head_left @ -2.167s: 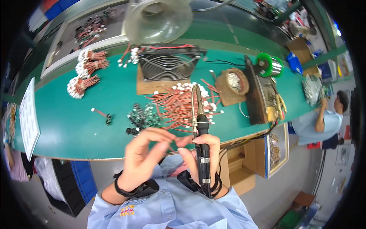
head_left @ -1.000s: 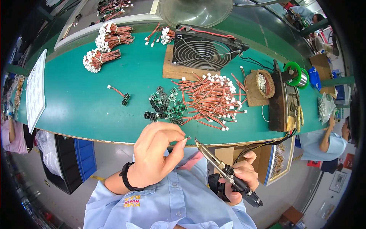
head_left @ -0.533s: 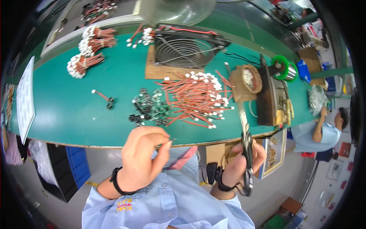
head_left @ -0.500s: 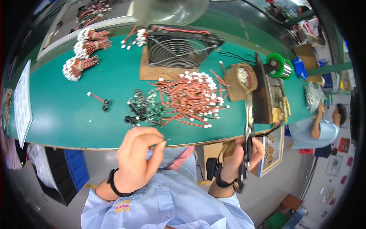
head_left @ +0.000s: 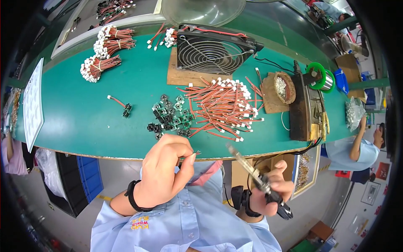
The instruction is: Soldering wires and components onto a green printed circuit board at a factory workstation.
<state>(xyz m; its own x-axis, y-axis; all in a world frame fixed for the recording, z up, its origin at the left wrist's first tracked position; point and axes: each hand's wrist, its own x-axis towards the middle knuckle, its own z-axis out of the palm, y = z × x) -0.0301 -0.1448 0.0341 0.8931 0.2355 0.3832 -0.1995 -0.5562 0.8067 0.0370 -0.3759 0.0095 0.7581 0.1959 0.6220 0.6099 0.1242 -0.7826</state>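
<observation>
My left hand (head_left: 168, 168) is in front of the table's near edge, thumb and fingers closed in a pinch. Thin wire ends (head_left: 197, 153) poke out past the fingertips; the rest of the piece is hidden in the hand. My right hand (head_left: 275, 189) grips a soldering iron (head_left: 257, 176) by its black handle, its metal barrel slanting up and left toward the left hand, the tip blurred. Just beyond the left hand lie a pile of small black and green circuit parts (head_left: 170, 117) and a heap of red-and-black wires with white connectors (head_left: 222, 109).
A black fan (head_left: 210, 54) stands on a wooden board behind the wires. To the right are a round bowl (head_left: 284, 87), a dark metal box (head_left: 300, 109) and a green spool (head_left: 319, 77). Bundled wires (head_left: 98, 67) and one wired part (head_left: 126, 110) lie left. Another person (head_left: 357, 147) works at far right.
The soldering iron has swung from pointing away near the bowl to slanting leftward toward my left hand. The view has shifted slightly; my left hand keeps its pinch.
</observation>
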